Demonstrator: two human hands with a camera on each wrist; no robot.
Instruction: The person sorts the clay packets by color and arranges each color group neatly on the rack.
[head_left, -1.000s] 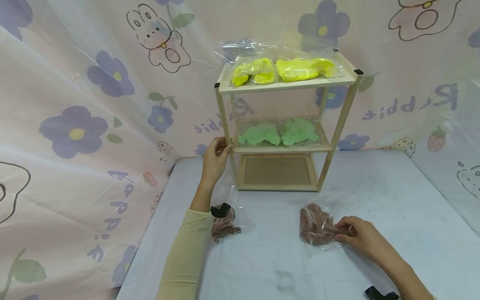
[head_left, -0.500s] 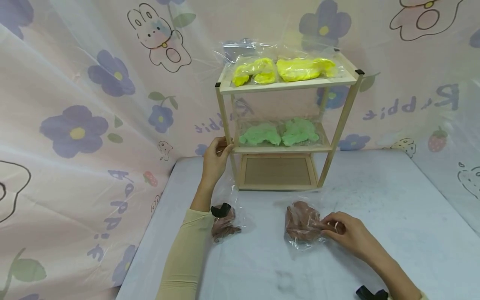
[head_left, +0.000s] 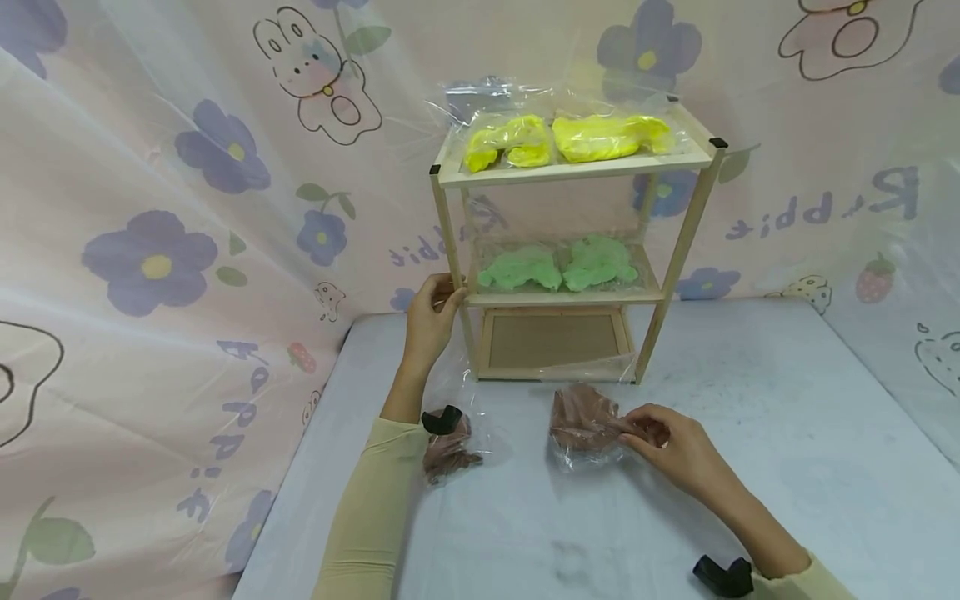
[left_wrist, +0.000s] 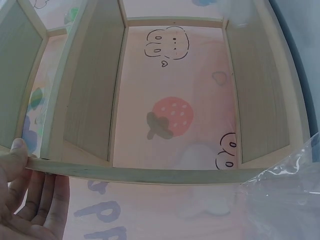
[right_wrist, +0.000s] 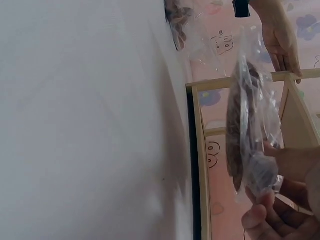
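My left hand (head_left: 431, 321) holds the left front post of a small wooden rack (head_left: 684, 229) at its middle shelf. In the left wrist view, the thumb of that hand (left_wrist: 37, 205) lies on one side of the post and the fingers on the other. My right hand (head_left: 678, 446) pinches the right side of a clear plastic bag (head_left: 585, 421) with a brown, dough-like lump in it. The bag is held just in front of the rack's bottom shelf (head_left: 558, 342), its upper flap overlapping the shelf's front edge. In the right wrist view, the bag (right_wrist: 242, 120) hangs between the fingertips, with a shadow on the tabletop.
Another clear bag with a brown lump (head_left: 450, 457) lies by my left forearm. Bagged green lumps (head_left: 525, 268) lie on the middle shelf and bagged yellow lumps (head_left: 611, 137) on the top one. A printed curtain (head_left: 150, 375) hangs behind and to the left of the white table (head_left: 787, 433).
My right hand has carried the bag of brown dough-like stuff leftward and toward the rack, and its flap now overlaps the bottom shelf. The left hand keeps its place on the post.
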